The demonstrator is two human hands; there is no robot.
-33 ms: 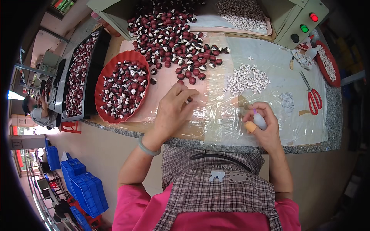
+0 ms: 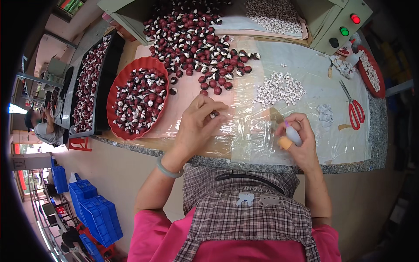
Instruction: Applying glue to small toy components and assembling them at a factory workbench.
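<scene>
My left hand is over the plastic-covered table, closed with thumb and fingers around a small dark-red ball. My right hand wraps a small pale squeeze bottle with a purple tip, which points up and away from me. An orange finger cot covers the thumb. Just beyond this hand lies a pile of small white pieces. Past my left hand, many dark-red, black and white balls are heaped toward the back.
Left of my hands, a scalloped red dish holds similar balls, beside a long black tray. At right are red-handled scissors, crumpled tissue and another red dish. A metal housing with lit buttons stands behind.
My right hand with the squeeze bottle has shifted very slightly. The left finger and thumb sit a little differently, so the small ball shows more clearly.
</scene>
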